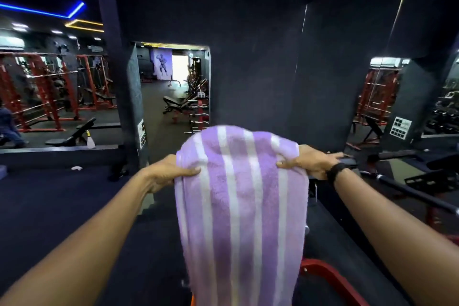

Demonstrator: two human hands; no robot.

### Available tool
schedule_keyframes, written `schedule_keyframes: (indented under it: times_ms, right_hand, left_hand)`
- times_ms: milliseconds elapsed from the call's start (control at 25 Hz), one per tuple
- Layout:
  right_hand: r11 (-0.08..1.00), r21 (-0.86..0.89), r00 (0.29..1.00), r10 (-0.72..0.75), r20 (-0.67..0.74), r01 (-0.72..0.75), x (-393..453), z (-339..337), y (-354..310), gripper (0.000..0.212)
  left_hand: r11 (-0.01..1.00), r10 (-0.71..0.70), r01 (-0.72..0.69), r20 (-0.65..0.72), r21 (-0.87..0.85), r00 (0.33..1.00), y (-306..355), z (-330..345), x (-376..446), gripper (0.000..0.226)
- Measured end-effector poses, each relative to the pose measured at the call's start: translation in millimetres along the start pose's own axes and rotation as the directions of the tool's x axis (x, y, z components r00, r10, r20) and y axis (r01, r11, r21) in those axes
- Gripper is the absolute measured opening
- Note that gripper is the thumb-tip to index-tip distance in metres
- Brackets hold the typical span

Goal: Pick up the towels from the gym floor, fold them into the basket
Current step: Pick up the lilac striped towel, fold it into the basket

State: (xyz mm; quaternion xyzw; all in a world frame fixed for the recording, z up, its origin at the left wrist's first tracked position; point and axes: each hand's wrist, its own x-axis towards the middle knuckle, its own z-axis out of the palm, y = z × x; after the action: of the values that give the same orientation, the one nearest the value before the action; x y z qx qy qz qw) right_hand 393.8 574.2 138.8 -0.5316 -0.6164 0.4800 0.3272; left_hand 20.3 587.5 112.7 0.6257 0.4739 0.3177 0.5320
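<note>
A purple towel with white stripes (241, 206) hangs in front of me, folded over at the top and draping down out of the bottom of the view. My left hand (166, 172) pinches its upper left edge, thumb on the front. My right hand (310, 161) grips the upper right edge; a black band sits on that wrist. No basket is in view; a bit of orange shows at the bottom edge under the towel.
A dark pillar (248, 69) stands straight ahead. Red racks (49, 89) and a bench (72, 134) appear at the left, beyond a low ledge with a spray bottle (90, 140). A barbell (417, 196) and a red machine frame (330, 278) lie at the right.
</note>
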Motion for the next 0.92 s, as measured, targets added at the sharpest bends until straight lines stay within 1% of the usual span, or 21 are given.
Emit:
schedule_keyframes:
  times_ms: [80,160,200,240,280,320,360,400,440,480,520,560,600,640,680,720,760,800,840,880,920]
  right_hand:
    - [1.0,0.019,0.998,0.014,-0.056,-0.013,-5,-1,7,0.107]
    - [0.999,-0.014,1.0,0.029,0.005,-0.029,-12,-2,-6,0.102]
    - [1.0,-0.015,1.0,0.0,0.009,0.0,-13,-4,-17,0.099]
    - [0.997,0.021,0.997,-0.07,-0.016,0.07,-13,-9,-32,0.095]
    - [0.981,0.095,0.985,-0.163,-0.05,0.167,-13,-15,-48,0.087]
    - [0.955,0.171,0.97,-0.233,-0.064,0.241,-12,-20,-61,0.076]
    - [0.946,0.204,0.967,-0.253,-0.031,0.254,-13,-20,-66,0.066]
    - [0.966,0.156,0.978,-0.209,0.014,0.205,-14,-15,-62,0.061]
    - [0.988,0.076,0.988,-0.142,0.054,0.138,-14,-10,-51,0.063]
    - [0.996,0.026,0.994,-0.082,0.075,0.08,-12,-5,-36,0.073]
    - [0.998,0.017,0.996,-0.056,0.068,0.055,-11,-2,-25,0.085]
    - [0.997,0.052,0.998,-0.051,0.024,0.049,-9,-1,-16,0.095]
    - [0.994,0.098,0.998,-0.045,-0.037,0.048,-6,-1,-8,0.1]
    - [0.989,0.142,0.996,-0.034,-0.079,0.045,-4,-1,-3,0.101]
    - [0.987,0.16,0.996,-0.014,-0.088,0.028,-3,-1,-2,0.094]
    - [0.989,0.147,0.997,0.014,-0.071,-0.003,-5,2,-5,0.081]
    - [0.992,0.126,0.998,0.035,-0.05,-0.028,-7,4,-12,0.063]
    - [0.993,0.116,0.998,0.019,-0.052,-0.013,-7,3,-21,0.046]
    - [0.986,0.157,0.997,-0.043,-0.069,0.053,-9,-1,-34,0.036]
    - [0.963,0.227,0.988,-0.126,-0.094,0.145,-9,-8,-47,0.034]
    - [0.939,0.272,0.977,-0.193,-0.088,0.21,-13,-12,-61,0.038]
  left_hand:
    - [0.996,-0.085,0.085,-0.058,0.002,0.995,-7,-10,-1,0.096]
    - [0.985,-0.169,0.17,-0.042,0.029,0.985,1,-16,-2,0.075]
    - [0.991,-0.135,0.135,-0.055,-0.015,0.989,10,-16,-2,0.058]
    - [0.991,-0.052,0.04,-0.096,-0.131,0.994,22,-16,0,0.042]
    - [0.964,0.047,-0.084,-0.152,-0.25,0.987,35,-18,1,0.03]
    - [0.933,0.125,-0.175,-0.171,-0.314,0.977,46,-21,2,0.027]
    - [0.939,0.158,-0.19,-0.13,-0.288,0.979,51,-23,1,0.035]
    - [0.979,0.115,-0.124,-0.067,-0.162,0.991,49,-21,-3,0.053]
    - [0.999,0.04,-0.041,-0.037,-0.007,0.998,42,-20,-5,0.074]
    - [0.997,-0.004,0.005,-0.013,0.08,1.0,32,-18,-8,0.089]
    - [0.997,-0.003,0.004,-0.012,0.071,1.0,22,-20,-8,0.097]
    - [1.0,0.009,-0.009,-0.045,-0.005,0.999,14,-24,-7,0.101]
    - [0.999,-0.012,0.008,-0.088,-0.05,0.996,8,-28,-7,0.102]
    - [0.997,-0.06,0.055,-0.113,-0.047,0.992,5,-30,-10,0.099]
    - [0.995,-0.098,0.098,-0.111,-0.005,0.989,4,-33,-12,0.091]
    - [0.986,-0.148,0.152,-0.062,0.065,0.987,6,-33,-14,0.077]
    - [0.977,-0.176,0.181,-0.053,0.113,0.983,11,-30,-16,0.061]
    - [0.986,-0.14,0.144,-0.056,0.081,0.989,18,-28,-15,0.045]
    - [0.998,-0.061,0.057,-0.111,-0.038,0.992,29,-28,-13,0.03]
    - [0.979,0.036,-0.069,-0.17,-0.19,0.985,42,-30,-13,0.02]
    - [0.945,0.107,-0.161,-0.198,-0.284,0.974,52,-34,-14,0.021]
